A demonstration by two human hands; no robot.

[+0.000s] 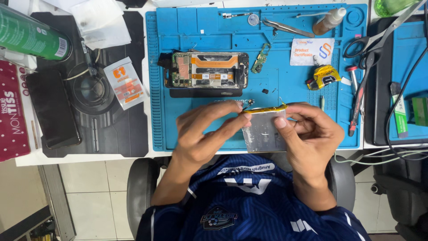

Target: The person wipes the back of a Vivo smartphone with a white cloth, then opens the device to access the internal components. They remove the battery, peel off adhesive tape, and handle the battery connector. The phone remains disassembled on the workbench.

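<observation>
The person wears a dark navy sports jersey [249, 205] with short sleeves. Across the chest runs a line of small white lettering, and below it sits a larger white emblem made of angular shapes. Lower on the front there is a shield-shaped crest in grey and dark blue. White slanted bars mark the fabric near the right sleeve, and a small white stripe shows at the hem of the left sleeve. Thin white piping runs down one side of the jersey. Both forearms are bare, and the left hand [203, 131] and right hand [312, 131] carry no rings, watch or gloves.
</observation>
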